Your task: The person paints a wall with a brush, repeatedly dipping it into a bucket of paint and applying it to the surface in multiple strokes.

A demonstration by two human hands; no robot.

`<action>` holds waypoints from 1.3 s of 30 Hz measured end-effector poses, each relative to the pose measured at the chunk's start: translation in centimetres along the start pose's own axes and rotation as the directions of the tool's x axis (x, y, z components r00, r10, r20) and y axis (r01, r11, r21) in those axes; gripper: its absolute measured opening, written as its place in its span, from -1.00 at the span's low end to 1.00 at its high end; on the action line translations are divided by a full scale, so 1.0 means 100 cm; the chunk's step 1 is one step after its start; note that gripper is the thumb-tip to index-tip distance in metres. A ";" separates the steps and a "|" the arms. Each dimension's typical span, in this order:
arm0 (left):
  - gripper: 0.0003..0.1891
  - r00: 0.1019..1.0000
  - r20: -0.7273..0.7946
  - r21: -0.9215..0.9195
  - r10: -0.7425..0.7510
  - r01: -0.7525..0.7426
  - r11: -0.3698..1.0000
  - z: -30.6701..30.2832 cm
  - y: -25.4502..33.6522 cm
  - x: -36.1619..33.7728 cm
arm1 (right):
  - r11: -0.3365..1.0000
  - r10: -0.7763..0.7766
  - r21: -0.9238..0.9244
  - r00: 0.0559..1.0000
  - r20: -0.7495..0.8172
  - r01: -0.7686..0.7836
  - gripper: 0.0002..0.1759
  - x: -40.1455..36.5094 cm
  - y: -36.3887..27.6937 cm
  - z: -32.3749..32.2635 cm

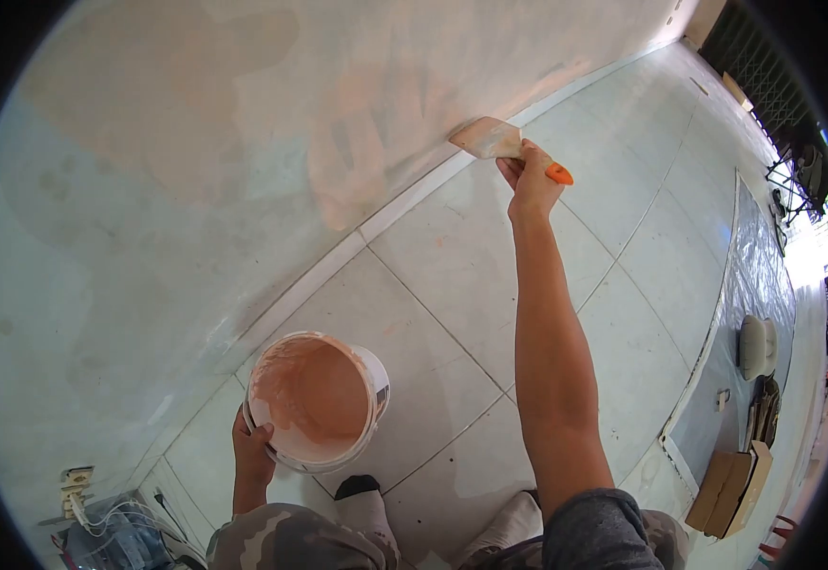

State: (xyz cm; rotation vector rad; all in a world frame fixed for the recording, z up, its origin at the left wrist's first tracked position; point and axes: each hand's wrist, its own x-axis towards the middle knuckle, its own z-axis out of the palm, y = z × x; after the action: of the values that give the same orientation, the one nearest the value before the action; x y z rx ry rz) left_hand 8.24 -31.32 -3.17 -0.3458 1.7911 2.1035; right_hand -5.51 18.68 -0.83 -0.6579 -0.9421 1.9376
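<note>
With my right hand [533, 179] I grip a wide flat paintbrush [490, 139] that has an orange handle end. Its bristles lie against the foot of the wall [243, 123], just above the white skirting [414, 190]. Wet peach streaks and patches mark the wall to the left of the brush. My left hand [254, 446] grasps a white paint bucket [381, 389] by its side, the thumb at the rim. The bucket tilts toward me, showing peach paint [323, 389] inside and smears on its inner wall. Some left fingers are hidden behind it.
Pale floor tiles [452, 266] run along the wall. A wall socket [76, 478] with cables and a clear plastic bag [114, 541] are at lower left. To the right lie plastic sheeting [751, 256], a cushion-like item [758, 347] and a cardboard box [729, 492].
</note>
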 end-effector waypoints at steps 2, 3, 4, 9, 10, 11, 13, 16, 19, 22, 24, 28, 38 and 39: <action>-0.31 1.000 0.017 -0.010 0.004 -0.004 1.000 0.001 0.001 0.001 | 0.991 -0.075 -0.106 0.997 0.027 0.077 -0.80 0.010 -0.009 0.014; -0.31 1.000 0.012 -0.011 0.003 -0.003 1.000 0.003 0.001 0.000 | 0.978 -0.148 -0.131 0.984 0.098 0.160 -0.80 0.017 -0.021 0.027; -0.31 1.000 -0.007 0.000 0.006 -0.006 1.000 0.004 0.002 -0.002 | 0.959 -0.213 -0.150 0.963 0.167 0.239 -0.80 0.025 -0.036 0.042; -0.29 1.000 0.026 0.008 -0.003 0.003 1.000 0.002 0.001 -0.002 | 0.879 -0.468 0.208 0.862 0.195 0.430 -0.74 0.028 -0.108 0.091; -0.29 1.000 0.010 0.013 0.000 0.000 1.000 0.002 0.002 -0.004 | 0.889 -0.408 0.319 0.885 0.224 0.329 -0.71 0.037 -0.108 0.087; -0.29 1.000 -0.007 0.016 0.006 -0.006 1.000 0.003 0.002 -0.003 | 0.879 -0.351 0.423 0.899 0.263 0.219 -0.68 0.045 -0.108 0.085; -0.29 1.000 -0.020 0.025 0.006 -0.005 1.000 0.003 0.002 -0.003 | 0.894 -0.309 0.411 0.909 0.281 0.177 -0.69 0.066 -0.064 0.057; -0.27 1.000 -0.009 0.030 0.016 -0.015 0.999 0.008 0.004 -0.003 | 0.965 -0.130 0.252 0.961 0.243 0.067 -0.67 0.052 -0.012 0.014; -0.22 1.000 0.011 0.045 0.019 -0.019 0.999 0.010 0.008 -0.003 | 0.994 -0.108 0.014 0.993 0.054 0.107 -0.70 0.026 0.003 -0.023; -0.15 1.000 0.004 0.067 0.018 -0.018 0.998 0.005 0.005 -0.002 | 0.991 -0.128 0.018 0.986 -0.103 0.130 -0.64 0.035 0.018 -0.048; -0.11 1.000 0.004 0.085 0.009 -0.009 0.996 0.002 0.003 -0.003 | 0.988 -0.146 0.031 0.979 -0.145 0.152 -0.64 0.046 0.022 -0.049; -0.11 1.000 0.011 0.081 0.000 -0.001 0.997 0.002 0.004 -0.002 | 0.966 -0.144 0.168 0.949 -0.280 0.196 -0.65 0.063 0.022 -0.035; -0.11 0.999 -0.034 0.100 0.008 -0.005 0.995 0.007 0.006 -0.005 | 0.973 -0.061 0.208 0.979 -0.196 0.102 -0.61 0.048 0.073 -0.010; -0.11 0.999 -0.037 0.106 -0.001 0.004 0.994 0.006 0.006 -0.006 | 0.974 -0.055 0.203 0.978 -0.203 0.097 -0.61 0.040 0.077 -0.010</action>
State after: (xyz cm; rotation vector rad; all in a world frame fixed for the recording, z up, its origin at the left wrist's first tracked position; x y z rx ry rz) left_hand 8.53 -30.86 -2.28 -0.3603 1.9133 2.0033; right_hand -10.38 19.88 -7.98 -0.6632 -0.6193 1.8353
